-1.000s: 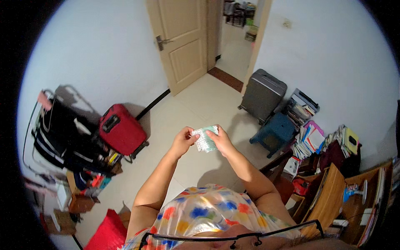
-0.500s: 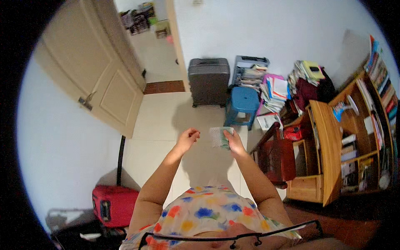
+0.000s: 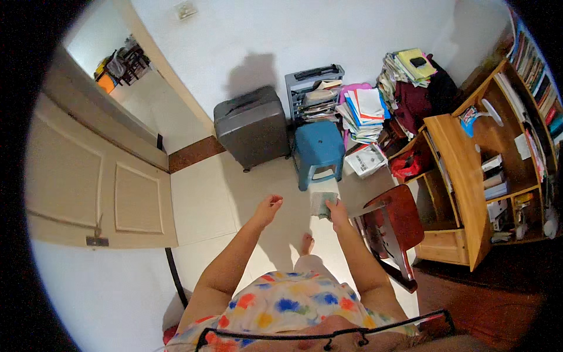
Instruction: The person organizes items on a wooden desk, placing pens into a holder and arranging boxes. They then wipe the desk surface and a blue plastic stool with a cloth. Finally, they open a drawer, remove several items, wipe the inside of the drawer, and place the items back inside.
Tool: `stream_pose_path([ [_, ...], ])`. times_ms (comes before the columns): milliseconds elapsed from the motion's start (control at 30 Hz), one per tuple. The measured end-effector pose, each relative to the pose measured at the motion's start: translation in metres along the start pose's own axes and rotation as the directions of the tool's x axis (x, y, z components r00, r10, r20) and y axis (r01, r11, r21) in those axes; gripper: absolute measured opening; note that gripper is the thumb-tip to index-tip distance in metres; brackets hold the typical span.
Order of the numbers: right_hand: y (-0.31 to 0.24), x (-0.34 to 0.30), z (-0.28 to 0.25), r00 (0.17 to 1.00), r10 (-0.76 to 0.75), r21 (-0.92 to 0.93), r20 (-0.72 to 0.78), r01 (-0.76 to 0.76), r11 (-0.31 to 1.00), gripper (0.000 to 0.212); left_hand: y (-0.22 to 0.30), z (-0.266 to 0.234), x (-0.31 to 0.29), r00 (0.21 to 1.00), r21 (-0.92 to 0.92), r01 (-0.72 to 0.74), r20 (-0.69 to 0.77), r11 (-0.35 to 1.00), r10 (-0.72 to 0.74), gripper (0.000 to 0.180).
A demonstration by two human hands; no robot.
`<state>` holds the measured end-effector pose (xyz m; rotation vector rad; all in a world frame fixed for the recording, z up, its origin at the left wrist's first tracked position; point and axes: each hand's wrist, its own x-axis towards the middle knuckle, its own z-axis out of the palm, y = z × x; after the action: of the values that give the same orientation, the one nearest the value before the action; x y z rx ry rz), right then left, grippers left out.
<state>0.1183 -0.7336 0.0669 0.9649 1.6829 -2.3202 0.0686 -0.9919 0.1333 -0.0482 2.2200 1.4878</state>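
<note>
In my right hand [image 3: 336, 213] is a small folded grey-green cloth [image 3: 323, 205], pinched at its right edge between thumb and fingers. Its other end sticks out leftward, toward my left hand. My left hand [image 3: 269, 210] hangs over the floor with its fingers curled together, and nothing shows in it. The two hands are apart, at about the same height. Beyond the cloth stands a blue plastic stool [image 3: 319, 144], not touched by either hand. One bare foot [image 3: 307, 243] shows on the floor tiles below and between my hands.
A dark grey suitcase [image 3: 252, 129] stands by the wall, left of the stool. Stacked papers [image 3: 363, 111] lie right of it. A reddish-brown wooden chair [image 3: 396, 226] and a wooden desk [image 3: 454, 182] with shelves are at right. An open door [image 3: 99, 176] is at left.
My view has turned and moved forward, so the stool and suitcase sit further left. A bare foot has come into view. The right hand still holds the cloth; the red case has nearly left the picture.
</note>
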Motion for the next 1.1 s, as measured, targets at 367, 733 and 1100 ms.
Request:
stream_pose_path([
  [367,-0.003,0.136,0.045,0.977,0.033,-0.201,-0.209,-0.076,0.977,0.044,-0.011,-0.035,0.182,0.959,-0.037,0.168,0.236,0.985,-0.155,0.029],
  [733,0.033,0.262,0.123,0.823,-0.276,-0.640,-0.497,-0.133,0.757,0.056,-0.065,-0.109,0.372,0.784,0.050,-0.068,0.621,0.996,0.022,0.025],
  [1100,0.163,0.312,0.158,0.703,-0.159,-0.250,-0.694,-0.028,0.968,0.077,-0.148,-0.077,0.443,0.802,0.112,-0.146,0.596,0.983,0.051,0.029],
])
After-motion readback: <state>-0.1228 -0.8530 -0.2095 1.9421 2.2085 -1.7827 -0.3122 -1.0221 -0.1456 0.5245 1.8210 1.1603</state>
